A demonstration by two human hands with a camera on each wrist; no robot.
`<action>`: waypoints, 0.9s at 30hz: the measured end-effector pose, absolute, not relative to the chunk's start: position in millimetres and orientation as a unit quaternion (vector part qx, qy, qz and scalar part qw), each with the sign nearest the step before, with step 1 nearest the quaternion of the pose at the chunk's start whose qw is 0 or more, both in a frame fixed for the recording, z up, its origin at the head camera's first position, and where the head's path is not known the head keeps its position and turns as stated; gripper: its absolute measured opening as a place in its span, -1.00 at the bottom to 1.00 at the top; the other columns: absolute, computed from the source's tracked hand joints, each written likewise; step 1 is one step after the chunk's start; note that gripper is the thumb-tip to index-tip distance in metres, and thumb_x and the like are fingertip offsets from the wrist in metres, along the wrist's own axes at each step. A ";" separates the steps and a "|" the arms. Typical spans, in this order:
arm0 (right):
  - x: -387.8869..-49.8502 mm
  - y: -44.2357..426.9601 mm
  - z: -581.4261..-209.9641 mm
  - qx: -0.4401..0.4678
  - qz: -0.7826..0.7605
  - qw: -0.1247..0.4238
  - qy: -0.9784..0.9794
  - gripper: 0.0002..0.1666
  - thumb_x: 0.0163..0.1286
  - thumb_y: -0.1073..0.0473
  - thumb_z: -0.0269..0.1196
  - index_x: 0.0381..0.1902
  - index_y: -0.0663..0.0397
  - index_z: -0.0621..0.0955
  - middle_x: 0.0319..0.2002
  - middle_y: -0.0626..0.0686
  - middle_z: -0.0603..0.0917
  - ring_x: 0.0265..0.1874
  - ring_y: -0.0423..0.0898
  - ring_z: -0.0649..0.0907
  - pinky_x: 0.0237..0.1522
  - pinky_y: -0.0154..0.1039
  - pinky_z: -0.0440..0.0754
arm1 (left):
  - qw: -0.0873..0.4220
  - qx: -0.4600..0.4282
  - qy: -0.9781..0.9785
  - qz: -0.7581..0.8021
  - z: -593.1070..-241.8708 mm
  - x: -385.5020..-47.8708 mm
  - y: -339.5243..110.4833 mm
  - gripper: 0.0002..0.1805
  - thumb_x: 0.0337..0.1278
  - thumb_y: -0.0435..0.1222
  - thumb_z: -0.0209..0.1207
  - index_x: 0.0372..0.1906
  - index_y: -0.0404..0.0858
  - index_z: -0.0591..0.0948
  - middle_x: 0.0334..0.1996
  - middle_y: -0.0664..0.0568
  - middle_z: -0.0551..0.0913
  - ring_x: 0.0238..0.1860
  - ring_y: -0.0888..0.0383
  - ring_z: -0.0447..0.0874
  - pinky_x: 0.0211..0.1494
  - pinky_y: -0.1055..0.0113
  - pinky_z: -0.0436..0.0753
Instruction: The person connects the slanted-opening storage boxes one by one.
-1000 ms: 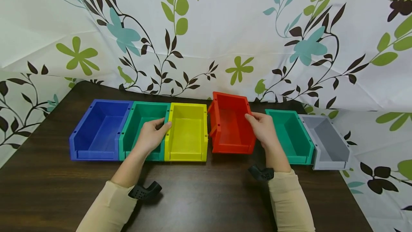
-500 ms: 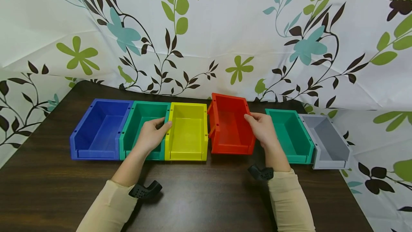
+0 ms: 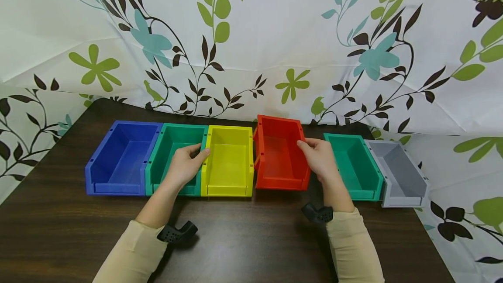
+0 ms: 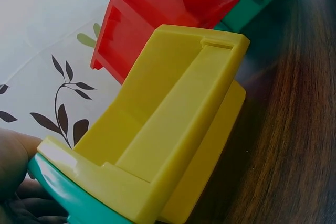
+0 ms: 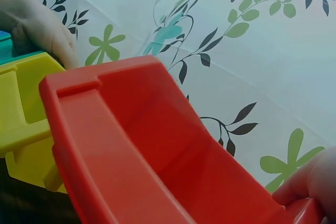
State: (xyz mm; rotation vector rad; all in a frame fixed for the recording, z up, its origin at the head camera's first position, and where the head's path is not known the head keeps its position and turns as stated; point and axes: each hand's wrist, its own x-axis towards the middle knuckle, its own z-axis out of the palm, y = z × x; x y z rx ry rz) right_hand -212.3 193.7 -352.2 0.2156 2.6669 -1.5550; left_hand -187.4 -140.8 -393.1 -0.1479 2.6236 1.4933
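Observation:
In the head view, my left hand pinches the meeting side walls of a green bin and a yellow bin, thumb on the yellow side. My right hand grips the right side wall of a red bin, thumb inside its rim. The red bin is tilted slightly and held just above the table, its left side close against the yellow bin's right side. In the right wrist view the red bin fills the middle, and the right thumb shows at its rim. The right fingers behind the wall are hidden.
A blue bin adjoins the green one on the left. Right of my right hand stand another green bin and a grey bin, side by side. All are on a dark wooden table; a leaf-patterned cloth hangs behind.
The red bin has moved slightly left and down towards me with my right hand, closer to the yellow bin. My left hand and the other bins have stayed put.

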 end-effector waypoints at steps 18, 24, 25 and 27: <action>-208.9 189.6 -345.5 0.044 -0.498 0.017 0.866 -0.39 0.44 0.11 0.06 0.39 0.17 0.29 0.05 0.32 0.61 -0.12 0.19 0.69 -0.15 0.00 0.67 | 0.054 -0.047 0.869 0.490 -391.4 -187.1 -140.1 -0.30 0.34 0.02 -0.02 0.38 -0.37 0.24 0.28 -0.28 0.41 0.13 -0.11 0.56 0.14 0.03 0.57; -209.3 189.9 -348.5 0.031 -0.476 0.010 0.879 -0.34 0.43 0.06 0.08 0.41 0.17 0.25 0.18 0.29 0.53 0.03 0.19 0.64 -0.05 0.03 0.63 | 0.061 -0.052 0.869 0.488 -390.1 -186.5 -139.3 -0.29 0.34 0.03 -0.02 0.39 -0.37 0.23 0.31 -0.28 0.37 0.18 -0.12 0.51 0.18 0.01 0.53; -208.6 189.5 -349.0 0.026 -0.466 -0.004 0.885 -0.33 0.43 0.05 0.08 0.41 0.17 0.25 0.21 0.28 0.50 0.08 0.18 0.61 -0.01 0.04 0.61 | 0.061 -0.052 0.869 0.488 -390.2 -186.7 -139.4 -0.29 0.34 0.03 -0.02 0.39 -0.37 0.23 0.31 -0.28 0.36 0.18 -0.12 0.51 0.19 0.01 0.53; -206.0 187.7 -349.5 0.012 -0.441 -0.048 0.896 -0.34 0.41 0.02 0.10 0.38 0.17 0.29 0.24 0.25 0.48 0.13 0.16 0.57 0.05 0.05 0.58 | 0.060 -0.053 0.869 0.488 -390.8 -186.6 -139.6 -0.30 0.34 0.01 -0.01 0.38 -0.37 0.24 0.31 -0.28 0.36 0.19 -0.13 0.51 0.19 0.01 0.53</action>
